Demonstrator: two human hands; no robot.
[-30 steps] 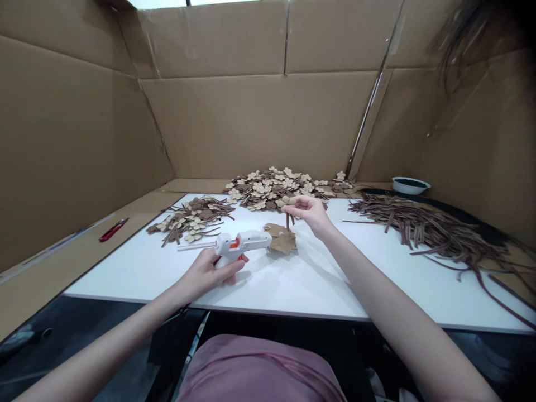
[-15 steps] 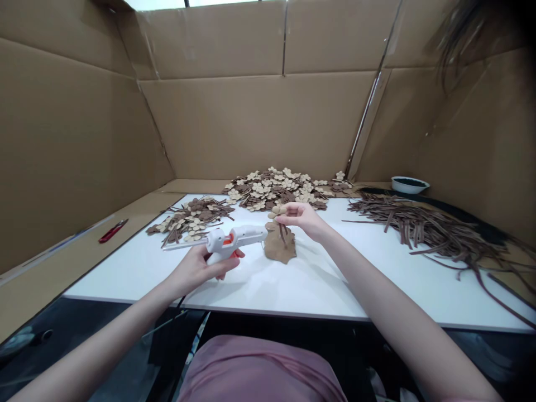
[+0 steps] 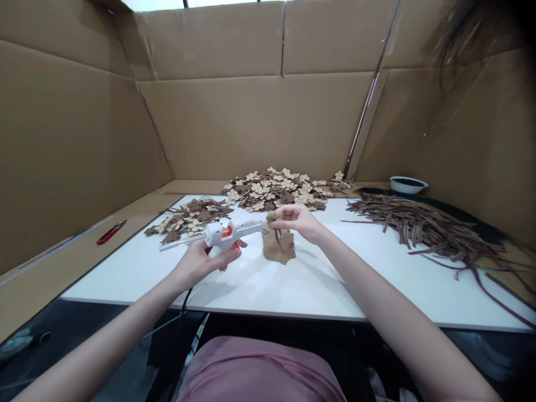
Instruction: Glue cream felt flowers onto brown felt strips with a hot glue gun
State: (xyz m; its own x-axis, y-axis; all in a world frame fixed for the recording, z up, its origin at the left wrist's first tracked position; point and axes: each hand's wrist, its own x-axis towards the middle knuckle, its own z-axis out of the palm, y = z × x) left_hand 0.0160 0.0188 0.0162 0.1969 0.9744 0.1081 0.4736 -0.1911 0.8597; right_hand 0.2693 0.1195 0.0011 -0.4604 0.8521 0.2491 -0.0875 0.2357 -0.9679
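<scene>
My left hand (image 3: pixel 209 261) is wrapped around a white hot glue gun (image 3: pixel 234 230) with an orange trigger, a clear glue stick showing at its back end. The gun's nozzle points right, close to a flower (image 3: pixel 274 215) that my right hand (image 3: pixel 298 220) pinches between thumb and fingers. A thin brown strip (image 3: pixel 278 237) hangs down from the flower. Beneath it on the white board lies a tan, ragged-edged piece (image 3: pixel 280 254). Whether the nozzle touches the flower, I cannot tell.
Cream and brown flowers form a large pile (image 3: pixel 276 187) at the back. A smaller pile of flowers with strips (image 3: pixel 190 216) lies left; loose brown strips (image 3: pixel 422 226) lie right. A red-handled cutter (image 3: pixel 111 231) and a white bowl (image 3: pixel 408 185) stand at the sides, within cardboard walls (image 3: pixel 251 123).
The flower in my right hand has come slightly down and left, tilting. The glue gun has shifted up a little, its nozzle now nearer the flower.
</scene>
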